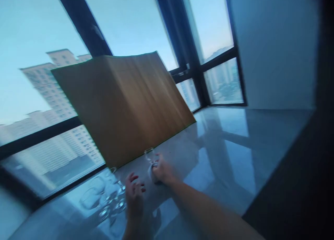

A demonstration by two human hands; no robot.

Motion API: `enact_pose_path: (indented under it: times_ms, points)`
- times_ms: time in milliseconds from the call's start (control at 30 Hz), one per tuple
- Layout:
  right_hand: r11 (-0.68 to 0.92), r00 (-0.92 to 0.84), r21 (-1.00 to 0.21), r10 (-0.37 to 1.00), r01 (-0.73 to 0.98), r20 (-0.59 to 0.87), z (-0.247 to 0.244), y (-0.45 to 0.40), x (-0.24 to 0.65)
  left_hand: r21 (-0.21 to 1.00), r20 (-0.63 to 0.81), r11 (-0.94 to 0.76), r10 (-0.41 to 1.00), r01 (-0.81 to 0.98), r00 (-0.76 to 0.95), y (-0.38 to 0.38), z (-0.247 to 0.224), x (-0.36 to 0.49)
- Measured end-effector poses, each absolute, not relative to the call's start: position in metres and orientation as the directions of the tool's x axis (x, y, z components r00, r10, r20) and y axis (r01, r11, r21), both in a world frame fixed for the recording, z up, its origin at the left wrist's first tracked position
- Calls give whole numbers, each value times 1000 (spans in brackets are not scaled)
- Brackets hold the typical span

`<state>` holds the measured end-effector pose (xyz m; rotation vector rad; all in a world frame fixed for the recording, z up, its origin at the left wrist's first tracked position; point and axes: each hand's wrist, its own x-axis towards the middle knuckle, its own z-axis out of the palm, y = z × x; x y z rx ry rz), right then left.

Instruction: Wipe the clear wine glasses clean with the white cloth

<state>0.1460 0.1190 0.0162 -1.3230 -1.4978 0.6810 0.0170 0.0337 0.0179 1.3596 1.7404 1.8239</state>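
Observation:
My right hand (161, 170) is closed around a clear glass vessel (149, 154) with a narrow waist, near the foot of a brown panel. The fingers cover part of its lower half, and its exact kind is blurred. To the left, my left hand (135, 188) is raised with its fingers apart and nothing in them. Just left of that hand stands a group of several clear glasses (111, 200), smeared by motion; some look stemmed. Whether the left hand touches any of them, I cannot tell.
A large brown panel (130, 108), creased down its middle, stands on the glossy pale surface (221, 163) against the windows. Dark window frames (194, 59) rise behind it, with tall buildings outside. At right is a plain wall (273, 52); the lower right is dark.

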Motion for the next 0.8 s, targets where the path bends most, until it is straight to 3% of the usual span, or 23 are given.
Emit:
enact_pose_path:
  times_ms: [100,200,267,333,400,500,600,800]
  points:
    - [243,37,-912,962,330,270,13,127,148,805,531,-257,715,535,-455,23,27,21]
    - [226,38,-920,967,319,251,10,133,149,551,697,-304,680,777,-228,5,40,21]
    - [228,72,-915,961,332,266,9,135,152,403,799,-307,578,862,-168,-7,50,18]
    - [227,84,-911,959,345,271,9,137,154,322,896,-247,390,914,-211,-14,58,12]
    - [222,92,-905,958,363,272,8,138,156,380,917,-153,194,912,-349,-17,63,1]
    - [224,97,-893,954,391,282,7,142,156,667,745,-68,32,742,-667,-12,64,-17]
    - [241,89,-876,948,418,304,4,144,156,876,480,-56,-2,480,-877,-2,55,-32]
    - [262,36,-848,949,460,313,-2,149,158,961,262,-115,95,251,-960,10,33,-46]
